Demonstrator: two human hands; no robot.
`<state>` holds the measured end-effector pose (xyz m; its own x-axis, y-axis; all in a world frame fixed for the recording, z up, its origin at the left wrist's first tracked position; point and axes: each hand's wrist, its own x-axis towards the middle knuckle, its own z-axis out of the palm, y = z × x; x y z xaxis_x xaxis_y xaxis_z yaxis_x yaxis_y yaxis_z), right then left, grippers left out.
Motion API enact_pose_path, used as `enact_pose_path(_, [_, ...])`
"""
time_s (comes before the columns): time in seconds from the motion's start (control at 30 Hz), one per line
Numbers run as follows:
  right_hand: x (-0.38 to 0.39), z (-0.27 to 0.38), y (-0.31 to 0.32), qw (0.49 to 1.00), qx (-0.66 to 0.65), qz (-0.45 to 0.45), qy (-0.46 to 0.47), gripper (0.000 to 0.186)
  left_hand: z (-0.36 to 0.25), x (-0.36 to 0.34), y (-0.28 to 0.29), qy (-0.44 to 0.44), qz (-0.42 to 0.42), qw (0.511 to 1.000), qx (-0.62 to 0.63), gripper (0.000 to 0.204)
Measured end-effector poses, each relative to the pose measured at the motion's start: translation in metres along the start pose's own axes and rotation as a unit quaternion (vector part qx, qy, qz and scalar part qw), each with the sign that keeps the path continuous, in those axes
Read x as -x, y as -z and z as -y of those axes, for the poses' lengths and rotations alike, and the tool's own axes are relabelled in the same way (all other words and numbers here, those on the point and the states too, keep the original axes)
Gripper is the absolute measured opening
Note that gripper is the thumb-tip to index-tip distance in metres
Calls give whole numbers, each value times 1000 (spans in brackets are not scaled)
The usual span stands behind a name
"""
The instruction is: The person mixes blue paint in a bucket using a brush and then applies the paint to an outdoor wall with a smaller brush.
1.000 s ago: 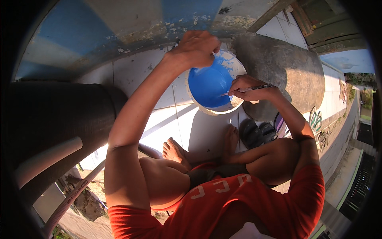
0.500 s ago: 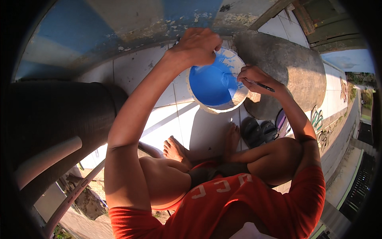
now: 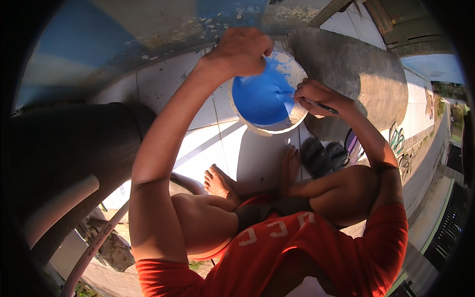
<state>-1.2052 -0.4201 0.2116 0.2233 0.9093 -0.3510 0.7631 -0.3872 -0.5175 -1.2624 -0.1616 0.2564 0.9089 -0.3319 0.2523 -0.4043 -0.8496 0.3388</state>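
Observation:
A white bucket [image 3: 269,130] of bright blue paint [image 3: 260,106] stands on the tiles in front of me. White streaks and splashes of blue mark its inner wall. Closed over the bucket's far left rim is my left hand [image 3: 242,51]; what its curled fingers grip is hidden beneath it. At the right rim, my right hand [image 3: 316,96] is closed around a slim dark-handled tool [image 3: 324,107]. The handle sticks out toward my wrist, while its other end points into the bucket and cannot be made out.
A peeling blue-and-cream wall [image 3: 163,29] rises beyond the bucket. To its right stands a grey concrete cylinder [image 3: 381,89], with dark sandals [image 3: 324,157] nearer me. A large black cylindrical object [image 3: 74,143] fills the left side. My bare feet [image 3: 217,182] rest on the tiles.
The paint's surface has shifted: a swirl now shows near the middle, and the paint below my left hand looks smeared. Both hands stay at the bucket, which sits slightly higher in view.

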Motion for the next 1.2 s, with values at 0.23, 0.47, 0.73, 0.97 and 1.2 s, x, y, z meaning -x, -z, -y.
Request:
enact_pose_path(0.23, [-18,34,-5,993,-101,34,53,15,0,-3,5,50,63,996,24,23])
enact_pose_path(0.47, [-13,-4,-8,995,48,-80,27,12,-8,-4,10,58,71,995,37,24])
enact_pose_path(0.73, [-30,24,-35,990,-43,-82,110,14,-10,-9,9,46,80,994,61,26])
enact_pose_path(0.97, [-2,24,-12,1000,-22,-18,11,6,-15,-8,16,57,62,994,65,24])
enact_pose_path(1.2, [-30,14,-31,978,-11,-134,156,15,-13,-10,14,65,76,994,49,24])
